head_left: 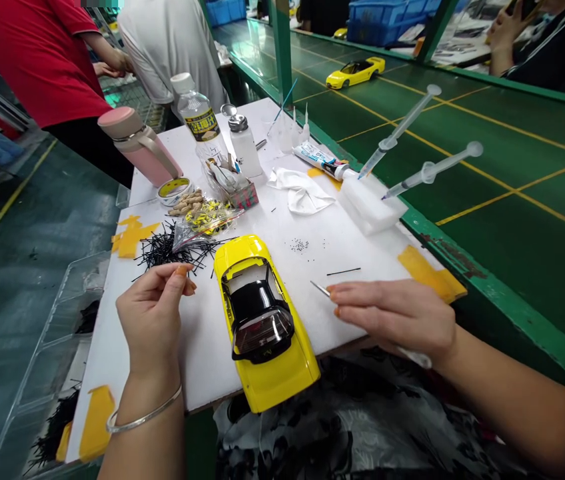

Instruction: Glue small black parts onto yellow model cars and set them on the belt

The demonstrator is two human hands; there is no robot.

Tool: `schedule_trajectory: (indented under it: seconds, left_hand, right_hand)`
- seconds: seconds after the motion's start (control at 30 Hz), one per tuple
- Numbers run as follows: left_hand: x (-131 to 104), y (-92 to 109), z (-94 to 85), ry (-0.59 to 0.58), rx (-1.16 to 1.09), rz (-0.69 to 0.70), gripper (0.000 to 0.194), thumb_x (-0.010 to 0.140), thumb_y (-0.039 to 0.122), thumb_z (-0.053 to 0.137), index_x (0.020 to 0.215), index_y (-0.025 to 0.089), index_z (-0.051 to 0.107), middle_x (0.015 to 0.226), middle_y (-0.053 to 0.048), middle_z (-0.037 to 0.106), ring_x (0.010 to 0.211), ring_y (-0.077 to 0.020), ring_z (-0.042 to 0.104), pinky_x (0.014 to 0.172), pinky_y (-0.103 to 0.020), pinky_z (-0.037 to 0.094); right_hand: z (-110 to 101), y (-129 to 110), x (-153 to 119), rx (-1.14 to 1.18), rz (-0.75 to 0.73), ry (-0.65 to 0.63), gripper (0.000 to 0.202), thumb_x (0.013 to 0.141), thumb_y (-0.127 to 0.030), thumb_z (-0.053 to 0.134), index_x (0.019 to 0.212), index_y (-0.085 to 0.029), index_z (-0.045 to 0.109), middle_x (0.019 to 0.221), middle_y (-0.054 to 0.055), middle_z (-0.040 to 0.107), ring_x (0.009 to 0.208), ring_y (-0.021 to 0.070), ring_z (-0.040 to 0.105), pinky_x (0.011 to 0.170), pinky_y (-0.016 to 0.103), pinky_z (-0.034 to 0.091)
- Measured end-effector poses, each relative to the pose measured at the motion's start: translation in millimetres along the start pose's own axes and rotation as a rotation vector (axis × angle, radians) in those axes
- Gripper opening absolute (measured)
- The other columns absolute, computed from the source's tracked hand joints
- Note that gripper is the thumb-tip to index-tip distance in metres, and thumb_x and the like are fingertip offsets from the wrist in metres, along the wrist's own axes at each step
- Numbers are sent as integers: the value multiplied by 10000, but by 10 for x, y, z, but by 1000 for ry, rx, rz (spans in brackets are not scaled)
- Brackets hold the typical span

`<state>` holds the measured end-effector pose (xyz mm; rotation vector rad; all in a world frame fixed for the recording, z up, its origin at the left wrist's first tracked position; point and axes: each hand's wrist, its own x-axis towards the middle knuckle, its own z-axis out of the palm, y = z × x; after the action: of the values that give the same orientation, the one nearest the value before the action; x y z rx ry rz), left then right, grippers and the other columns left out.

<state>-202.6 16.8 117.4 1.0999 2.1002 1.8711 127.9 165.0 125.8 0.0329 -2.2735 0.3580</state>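
A yellow toy car body (282, 373) with a black roof and dark windshield lies on the white work table between my hands. My left hand (155, 303) is closed in a pinch left of the car, beside a pile of thin black sticks (162, 248). What its fingertips hold, if anything, is too small to make out. My right hand (392, 313) is closed around a slim metal-tipped tool (320, 289), its point directed left toward the car. Just beyond that tip lies a single black stick (343, 271). Tiny black bits (300, 246) are scattered farther back on the table.
Behind the car are a bag of yellow-black parts (207, 219), a tape roll (173, 188), a pink flask (135, 143) and bottles. Two syringes (402, 127) stand in a white foam block (370, 203). Another yellow car (356, 72) sits on the green conveyor (502, 147). People stand nearby.
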Motion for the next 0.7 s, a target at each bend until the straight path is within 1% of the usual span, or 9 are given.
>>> schedule_trajectory:
  seconds: [0.1,0.2,0.3,0.5,0.7]
  left_hand:
    - [-1,2,5,-5,-2,14,104,878,265,784,907,180,836,684,-1,700,616,-120,619,619,-253,493]
    - [-4,3,10,-9,-2,22,102,882,262,779,907,181,836,685,0,701,610,-117,620,607,-247,487]
    - [-2,4,12,-9,-9,29,101,888,259,770,909,185,835,661,8,685,605,-116,619,605,-244,484]
    - [4,2,11,-13,-17,31,95,891,259,772,914,196,839,654,13,677,603,-113,618,607,-241,485]
    - [1,-6,17,-14,-27,35,92,886,255,771,902,194,837,655,10,677,602,-116,621,604,-242,487]
  right_hand:
    - [70,-124,-4,23,-64,-47,203,1095,-116,555,1070,-112,756,1032,141,847,1098,234,816,1014,314,676]
    - [157,-133,22,8,-94,-12,175,1072,-81,577,1034,-88,747,1004,149,846,1047,243,829,1004,322,680]
    - [222,-112,72,-10,-131,15,219,1091,-98,541,1014,-62,743,992,171,840,1014,249,834,986,322,683]
    - [286,-128,139,10,-120,39,282,1115,-111,483,1018,-71,745,1011,156,839,1039,217,824,994,289,671]
    - [304,-115,128,-15,-121,24,280,1115,-112,477,1031,-61,739,1017,163,839,1011,225,829,984,301,675]
